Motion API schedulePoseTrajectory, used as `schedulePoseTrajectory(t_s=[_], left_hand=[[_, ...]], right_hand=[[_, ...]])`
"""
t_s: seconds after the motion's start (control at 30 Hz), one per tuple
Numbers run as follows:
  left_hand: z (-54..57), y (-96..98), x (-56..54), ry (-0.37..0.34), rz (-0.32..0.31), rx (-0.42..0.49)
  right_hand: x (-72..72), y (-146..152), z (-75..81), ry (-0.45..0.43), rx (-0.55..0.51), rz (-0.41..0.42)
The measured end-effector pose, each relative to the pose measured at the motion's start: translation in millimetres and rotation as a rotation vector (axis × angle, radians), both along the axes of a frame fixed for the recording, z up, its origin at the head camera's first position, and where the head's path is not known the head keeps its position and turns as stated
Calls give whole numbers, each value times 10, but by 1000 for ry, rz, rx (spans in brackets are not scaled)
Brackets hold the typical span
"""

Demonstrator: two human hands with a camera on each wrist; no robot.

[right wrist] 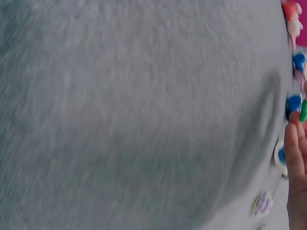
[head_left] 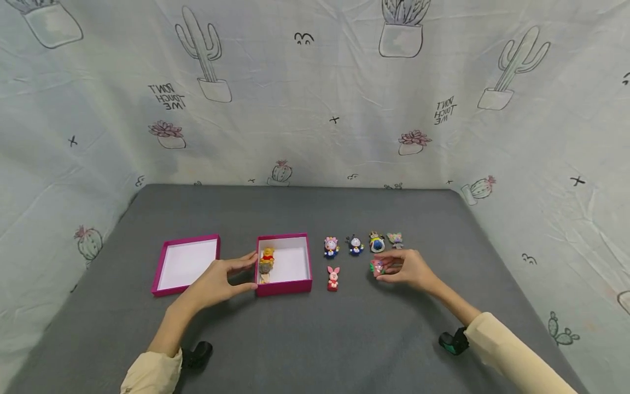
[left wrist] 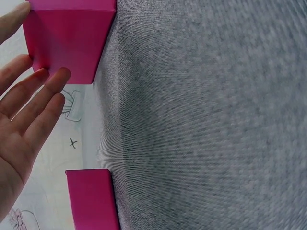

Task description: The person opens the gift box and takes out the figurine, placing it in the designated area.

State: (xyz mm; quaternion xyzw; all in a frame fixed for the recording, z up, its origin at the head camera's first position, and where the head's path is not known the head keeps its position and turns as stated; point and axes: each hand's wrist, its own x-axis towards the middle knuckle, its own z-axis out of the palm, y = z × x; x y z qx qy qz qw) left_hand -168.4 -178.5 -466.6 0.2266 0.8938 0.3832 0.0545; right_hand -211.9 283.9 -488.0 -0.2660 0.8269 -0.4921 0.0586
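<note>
My left hand [head_left: 216,280] is at the left side of a magenta box [head_left: 284,288] with a white inside, fingertips and thumb touching its wall. In the left wrist view its fingers lie nearly straight against the box's side. Inside the box, a yellow bear figurine in a red shirt [head_left: 268,255] lies along the left wall, with a brownish piece [head_left: 266,268] below it. My right hand [head_left: 410,269] pinches a small pink figurine with green parts [head_left: 377,267] between thumb and fingers. In the right wrist view, that hand [right wrist: 298,163] is partly cut off at the edge.
The magenta lid [head_left: 185,266] lies left of the box, white inside up. Right of the box stand a pink piglet figurine [head_left: 333,279], two blue-and-white figurines [head_left: 331,248], a yellow-and-blue one [head_left: 377,242] and a greyish one [head_left: 395,239]. Patterned cloth [head_left: 315,98] hangs behind the grey table [head_left: 315,345].
</note>
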Motion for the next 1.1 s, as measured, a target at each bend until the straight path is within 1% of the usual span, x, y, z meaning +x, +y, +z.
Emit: schedulePoseTrajectory(t_s=[0.13,0.23,0.37,0.47,0.67,0.8,0.93,1.03,1.1], left_hand=[[14,0,10,-9,7,-8],[21,-8,21,-13,13,-15],[20,-3,21,-15,6,-17],[14,4,16,-17,4,-14],[13,14,1,-7,9,1],[10,20,-5,9,7,10],[-3,17,8,12,10,16],[-16,13,27,4,11,21],[-27,12,43,-1,13,22]], right_hand=[[-2,-133,-31,72,52,17],[-2,-234,-45,125,110,33],[6,-313,-65,164,180,47],[6,-340,-76,197,205,62],[-13,-351,-74,299,241,73],[-29,-340,-56,288,267,78],[-33,-335,-12,271,329,66],[-28,-343,83,269,376,46],[-53,-347,177,264,385,57]])
